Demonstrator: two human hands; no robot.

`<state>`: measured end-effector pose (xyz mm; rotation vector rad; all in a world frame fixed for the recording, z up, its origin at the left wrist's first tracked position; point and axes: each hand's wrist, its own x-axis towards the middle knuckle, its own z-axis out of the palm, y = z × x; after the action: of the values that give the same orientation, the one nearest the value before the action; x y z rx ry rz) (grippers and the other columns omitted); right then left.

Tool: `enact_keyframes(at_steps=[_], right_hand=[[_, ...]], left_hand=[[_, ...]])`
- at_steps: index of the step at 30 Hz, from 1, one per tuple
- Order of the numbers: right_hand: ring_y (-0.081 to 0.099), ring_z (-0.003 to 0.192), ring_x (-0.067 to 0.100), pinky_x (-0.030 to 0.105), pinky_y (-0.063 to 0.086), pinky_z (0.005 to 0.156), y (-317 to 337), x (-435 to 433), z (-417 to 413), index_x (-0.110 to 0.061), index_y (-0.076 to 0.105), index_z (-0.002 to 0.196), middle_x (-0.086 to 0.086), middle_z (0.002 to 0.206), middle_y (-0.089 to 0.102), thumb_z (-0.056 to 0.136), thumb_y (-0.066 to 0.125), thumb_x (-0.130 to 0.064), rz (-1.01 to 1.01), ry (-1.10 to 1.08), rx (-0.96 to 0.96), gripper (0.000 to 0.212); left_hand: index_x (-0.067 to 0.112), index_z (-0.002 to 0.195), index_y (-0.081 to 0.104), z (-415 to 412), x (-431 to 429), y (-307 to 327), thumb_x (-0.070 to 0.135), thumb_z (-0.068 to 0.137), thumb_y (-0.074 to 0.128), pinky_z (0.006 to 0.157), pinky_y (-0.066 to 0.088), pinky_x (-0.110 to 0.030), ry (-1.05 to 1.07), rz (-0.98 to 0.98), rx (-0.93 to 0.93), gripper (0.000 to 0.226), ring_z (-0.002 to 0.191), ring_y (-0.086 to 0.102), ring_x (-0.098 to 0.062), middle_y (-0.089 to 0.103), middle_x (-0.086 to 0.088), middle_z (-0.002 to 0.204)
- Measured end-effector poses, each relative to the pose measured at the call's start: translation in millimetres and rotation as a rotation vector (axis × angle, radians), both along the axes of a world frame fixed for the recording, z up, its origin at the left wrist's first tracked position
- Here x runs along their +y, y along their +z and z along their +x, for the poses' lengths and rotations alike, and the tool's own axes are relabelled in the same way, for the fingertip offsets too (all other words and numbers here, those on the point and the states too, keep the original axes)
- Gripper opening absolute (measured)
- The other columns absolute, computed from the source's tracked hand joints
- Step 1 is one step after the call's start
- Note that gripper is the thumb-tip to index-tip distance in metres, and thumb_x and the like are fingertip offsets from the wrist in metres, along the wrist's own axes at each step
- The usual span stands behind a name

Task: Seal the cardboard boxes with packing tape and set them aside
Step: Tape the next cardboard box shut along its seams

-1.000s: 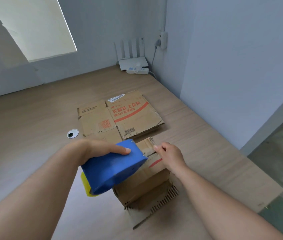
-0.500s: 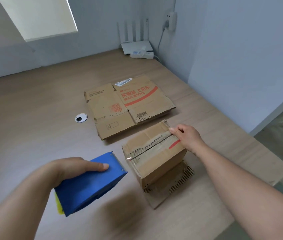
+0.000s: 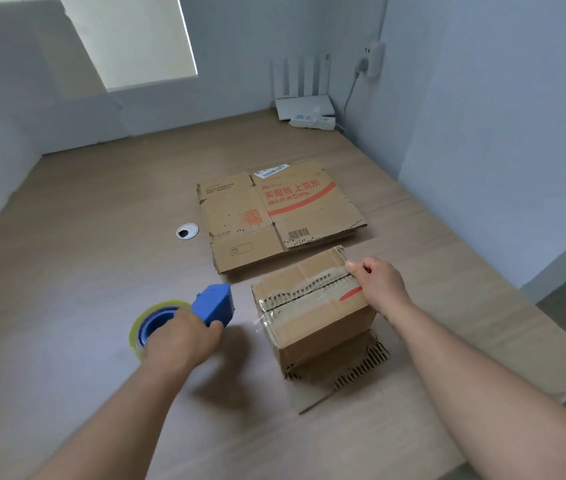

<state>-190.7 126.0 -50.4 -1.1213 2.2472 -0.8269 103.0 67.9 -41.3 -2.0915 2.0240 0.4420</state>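
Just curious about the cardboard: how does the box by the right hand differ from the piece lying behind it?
The taped box stands folded into shape; the flat cardboard lies collapsed. The right hand holds the taped box's far edge; the flat cardboard lies untouched. Both are brown with red print.

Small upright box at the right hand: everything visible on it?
The box is brown corrugated cardboard, standing on the table in front of the flat cartons. Top flaps are closed, with clear tape along a ragged seam and a loose end over the left edge. A torn flap splays at its base. The right hand pinches its top right edge.
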Motion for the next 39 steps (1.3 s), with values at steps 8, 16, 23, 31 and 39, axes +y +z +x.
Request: enact_keyframes(at_steps=[8, 16, 23, 31, 39], right_hand=[[0.045, 0.061, 0.012, 0.029, 0.029, 0.050, -3, 0, -2, -0.016, 0.048, 0.069, 0.000, 0.070, 0.053, 0.099, 0.044, -0.040, -0.011, 0.024, 0.024, 0.039], [0.045, 0.060, 0.014, 0.030, 0.031, 0.049, -7, -1, -4, -0.016, 0.042, 0.065, 0.001, 0.068, 0.052, 0.099, 0.044, -0.040, -0.014, 0.034, 0.026, 0.042], [0.053, 0.083, 0.021, 0.031, 0.041, 0.063, -8, 2, -9, -0.019, 0.052, 0.076, 0.003, 0.089, 0.058, 0.100, 0.030, -0.047, 0.005, 0.107, 0.169, 0.043], [0.044, 0.122, 0.029, 0.042, 0.040, 0.093, 13, -14, 19, -0.010, 0.045, 0.129, 0.011, 0.131, 0.049, 0.061, 0.040, -0.093, 0.359, 0.183, 0.368, 0.108], [0.044, 0.062, 0.010, 0.026, 0.031, 0.051, -5, -9, -10, -0.016, 0.049, 0.067, -0.003, 0.069, 0.050, 0.097, 0.043, -0.048, 0.009, 0.158, 0.003, 0.044]], left_hand=[[0.010, 0.111, 0.049, 2, 26, -44, 0.047, 0.097, 0.041, 0.069, 0.044, -0.031, 0.051, -0.130, 0.041, 0.040, 0.092, 0.063, -0.026, 0.066, -0.006, 0.101], [0.007, 0.152, 0.014, -63, 55, -9, 0.030, 0.101, 0.038, 0.116, 0.017, -0.031, 0.108, -0.357, 0.660, 0.061, 0.145, 0.019, -0.018, 0.019, 0.001, 0.158], [0.009, 0.147, 0.021, -118, 61, -23, 0.050, 0.100, 0.024, 0.102, 0.039, -0.043, 0.419, -0.068, 0.821, 0.063, 0.127, 0.045, -0.034, 0.044, -0.017, 0.142], [-0.001, 0.142, 0.032, -141, 43, -5, 0.089, 0.070, 0.034, 0.088, 0.049, -0.038, 0.587, -0.022, 0.349, 0.115, 0.116, 0.056, -0.034, 0.058, -0.016, 0.127], [0.014, 0.129, 0.053, -130, 44, -19, 0.059, 0.097, 0.017, 0.087, 0.044, -0.038, 0.596, -0.142, 0.462, 0.066, 0.111, 0.055, -0.033, 0.060, -0.013, 0.122]])
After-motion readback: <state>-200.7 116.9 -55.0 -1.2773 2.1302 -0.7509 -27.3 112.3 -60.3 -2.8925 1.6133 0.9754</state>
